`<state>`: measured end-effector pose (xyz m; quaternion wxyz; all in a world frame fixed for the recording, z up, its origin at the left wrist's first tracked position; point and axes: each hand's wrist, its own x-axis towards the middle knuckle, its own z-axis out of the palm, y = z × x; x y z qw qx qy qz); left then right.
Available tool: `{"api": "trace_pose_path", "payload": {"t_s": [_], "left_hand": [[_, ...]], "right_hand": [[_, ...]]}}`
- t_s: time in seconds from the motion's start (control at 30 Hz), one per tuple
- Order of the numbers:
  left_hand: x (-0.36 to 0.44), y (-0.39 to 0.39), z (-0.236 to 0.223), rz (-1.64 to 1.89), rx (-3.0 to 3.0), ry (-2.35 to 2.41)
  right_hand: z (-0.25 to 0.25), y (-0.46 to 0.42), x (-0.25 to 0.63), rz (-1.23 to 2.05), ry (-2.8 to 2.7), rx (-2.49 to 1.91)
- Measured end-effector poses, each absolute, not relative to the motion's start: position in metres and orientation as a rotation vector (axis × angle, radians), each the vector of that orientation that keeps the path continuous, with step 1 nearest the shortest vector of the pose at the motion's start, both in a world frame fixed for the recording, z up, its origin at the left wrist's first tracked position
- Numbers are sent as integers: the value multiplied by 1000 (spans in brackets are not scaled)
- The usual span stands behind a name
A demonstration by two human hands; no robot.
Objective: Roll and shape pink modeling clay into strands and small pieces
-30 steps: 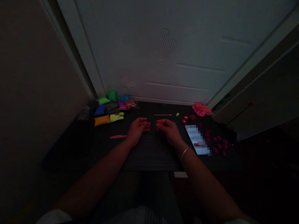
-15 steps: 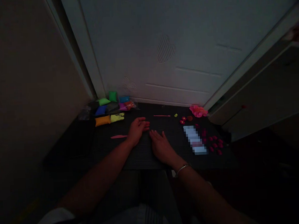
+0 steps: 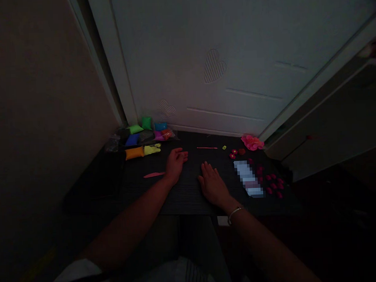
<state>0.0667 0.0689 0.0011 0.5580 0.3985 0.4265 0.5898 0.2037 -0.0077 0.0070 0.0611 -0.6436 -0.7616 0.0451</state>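
My right hand [image 3: 213, 184] lies palm down on the dark table, fingers stretched out; anything under the palm is hidden. To its left, my left hand [image 3: 175, 163] is held with the palm turned inward and the fingers loosely bent and apart, nothing visible in them. A pink plastic knife [image 3: 153, 175] lies beside the left wrist, its right end covered by it. Beyond the hands rest a thin pink modelling stick [image 3: 207, 148] and a small yellow-green bit [image 3: 224, 147] of what looks like clay.
Colourful clay packets [image 3: 134, 153] crowd the table's back left, near a dark flat object [image 3: 107, 177]. On the right are a blurred-out phone-like rectangle [image 3: 248, 179], several dark pink pieces [image 3: 274, 185], small red pieces with pale centres [image 3: 232, 156] and a pink flower [image 3: 253, 142]. A white panel [image 3: 178, 66] stands behind.
My right hand has moved right, away from the left hand, and now lies flatter. The left hand's fingers are a little more bent. The whole view has shifted slightly.
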Motion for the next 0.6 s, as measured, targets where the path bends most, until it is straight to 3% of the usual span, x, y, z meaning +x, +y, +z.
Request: {"api": "trace_pose_path", "payload": {"t_s": [0.33, 0.6], "left_hand": [[66, 71, 0, 1462, 883, 1006], [65, 70, 1, 1477, 861, 996]], "right_hand": [[13, 39, 158, 140, -2261, -1890], [10, 33, 198, 49, -2283, -1942]]}}
